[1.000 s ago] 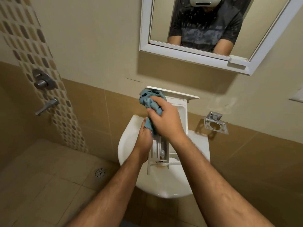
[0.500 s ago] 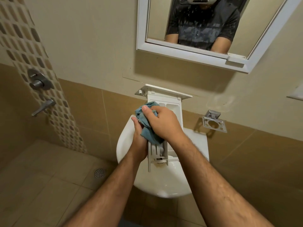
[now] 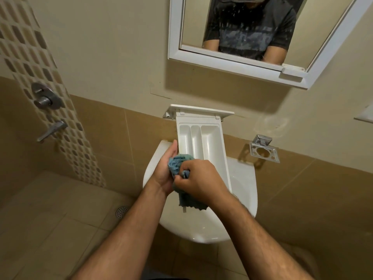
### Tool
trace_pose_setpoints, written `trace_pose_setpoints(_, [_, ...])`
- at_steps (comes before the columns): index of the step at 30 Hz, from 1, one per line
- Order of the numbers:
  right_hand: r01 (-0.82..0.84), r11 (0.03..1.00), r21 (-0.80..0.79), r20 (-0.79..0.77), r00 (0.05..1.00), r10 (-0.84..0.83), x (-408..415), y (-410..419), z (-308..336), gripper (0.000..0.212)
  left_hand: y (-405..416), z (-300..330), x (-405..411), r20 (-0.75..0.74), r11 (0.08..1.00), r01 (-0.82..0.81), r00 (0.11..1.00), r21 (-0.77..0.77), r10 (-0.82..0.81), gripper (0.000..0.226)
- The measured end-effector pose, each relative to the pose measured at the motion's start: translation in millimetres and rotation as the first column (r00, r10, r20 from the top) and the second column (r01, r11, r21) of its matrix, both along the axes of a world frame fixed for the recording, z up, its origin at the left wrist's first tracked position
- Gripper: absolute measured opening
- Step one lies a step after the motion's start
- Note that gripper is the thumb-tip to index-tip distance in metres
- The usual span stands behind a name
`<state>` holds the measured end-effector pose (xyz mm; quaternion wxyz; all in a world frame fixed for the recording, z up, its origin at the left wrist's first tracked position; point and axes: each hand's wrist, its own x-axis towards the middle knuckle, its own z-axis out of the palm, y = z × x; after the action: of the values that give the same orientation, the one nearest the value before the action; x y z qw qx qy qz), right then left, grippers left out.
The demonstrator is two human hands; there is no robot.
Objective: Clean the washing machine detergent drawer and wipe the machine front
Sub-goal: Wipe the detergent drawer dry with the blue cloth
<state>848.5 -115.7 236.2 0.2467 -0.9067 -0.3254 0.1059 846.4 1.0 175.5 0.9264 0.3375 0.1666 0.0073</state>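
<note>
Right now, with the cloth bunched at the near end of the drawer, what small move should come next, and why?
Probably push the cloth forward into the compartments of the drawer, which lie uncovered. The right hand grips the cloth, and the left hand steadies the drawer's side over the sink.

Detergent drawer (image 3: 201,138): white plastic, long, out of machine, held over white basin, front panel at far end toward wall, open side up; three long compartments visible at far half, look clean and empty; near half hidden under cloth and hands
Cloth (image 3: 178,163): blue-teal, bunched at drawer's left edge midway, loose end hanging over drawer's near end
</note>
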Motion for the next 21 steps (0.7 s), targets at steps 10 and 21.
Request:
trace_pose_setpoints(10, [-0.194, 0.968, -0.161, -0.256, 0.955, 0.149, 1, -27, 43, 0.013, -4, 9, 4, 0.058, 0.928, -0.054, 0.998, 0.368, 0.035, 0.036])
trace_pose_setpoints(21, [0.529, 0.509, 0.679, -0.617, 0.787, 0.003, 44, 5, 49, 0.012, -17, 3, 6, 0.22, 0.917, -0.142, 0.973, 0.372, 0.061, 0.041])
